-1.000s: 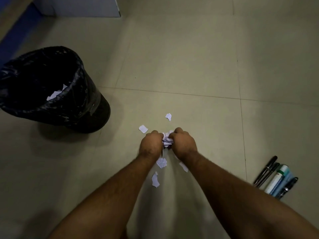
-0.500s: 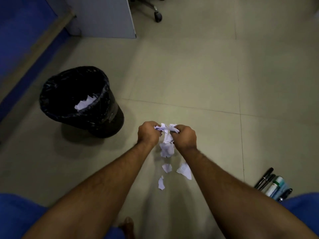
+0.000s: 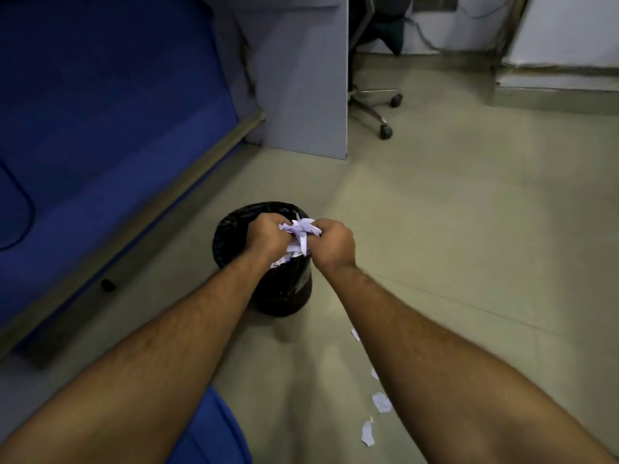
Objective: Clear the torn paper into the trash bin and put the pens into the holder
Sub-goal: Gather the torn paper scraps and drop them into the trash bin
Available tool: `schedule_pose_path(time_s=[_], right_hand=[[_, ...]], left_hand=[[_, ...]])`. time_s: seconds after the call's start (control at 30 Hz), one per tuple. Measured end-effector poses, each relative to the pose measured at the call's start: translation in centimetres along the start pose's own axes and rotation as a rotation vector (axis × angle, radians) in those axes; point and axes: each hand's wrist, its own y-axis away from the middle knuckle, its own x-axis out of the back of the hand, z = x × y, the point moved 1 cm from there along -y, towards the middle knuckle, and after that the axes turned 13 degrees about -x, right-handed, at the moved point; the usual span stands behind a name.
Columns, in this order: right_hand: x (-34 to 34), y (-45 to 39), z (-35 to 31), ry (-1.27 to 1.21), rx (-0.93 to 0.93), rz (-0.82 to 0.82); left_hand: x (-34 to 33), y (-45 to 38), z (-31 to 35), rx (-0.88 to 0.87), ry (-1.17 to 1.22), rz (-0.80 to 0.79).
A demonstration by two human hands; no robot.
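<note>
My left hand (image 3: 268, 237) and my right hand (image 3: 333, 244) together grip a bunch of torn white paper (image 3: 301, 234), held right over the mouth of the black trash bin (image 3: 234, 226). The bin has a black liner and stands on the tiled floor. Some white paper shows inside it below my hands. Several loose scraps (image 3: 381, 401) still lie on the floor to the lower right, partly behind my right forearm. The pens and the holder are out of view.
A blue panel wall with a wooden skirting (image 3: 174, 182) runs along the left. A grey partition (image 3: 301, 78) and an office chair base on castors (image 3: 385, 130) stand beyond the bin. A small dark object (image 3: 108, 285) lies by the skirting.
Both hands lifted the bunch of paper off the floor and carried it left and forward to above the bin. My view swung left, so the pens dropped out of sight.
</note>
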Motion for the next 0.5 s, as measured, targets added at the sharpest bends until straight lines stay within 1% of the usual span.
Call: schedule_pose_path(time_s=[0.07, 0.17, 0.3, 0.37, 0.43, 0.5], right_hand=[[-2.3, -0.4, -1.6, 0.066, 0.012, -0.016], [-5.5, -2.2, -2.4, 0.200, -0.045, -0.069], [-8.2, -4.1, -2.6, 0.423, -0.059, -0.172], [-8.7, -4.2, -2.4, 0.417, -0.059, -0.203], [-8.8, -4.1, -2.2, 0.386, -0.071, -0.188], [-8.5, -4.1, -2.0, 0.372, -0.075, -0.162]], left_hand=[[1.6, -0.9, -2.0, 0.005, -0.102, 0.024], [2.2, -1.8, -5.0, 0.027, -0.141, 0.057], [1.4, -2.5, -7.3, 0.071, -0.173, 0.008], [1.4, -2.7, -7.2, 0.049, -0.149, 0.045], [1.6, -3.0, -7.1, 0.037, -0.135, 0.089], [1.5, -3.1, -7.1, 0.070, -0.105, 0.096]])
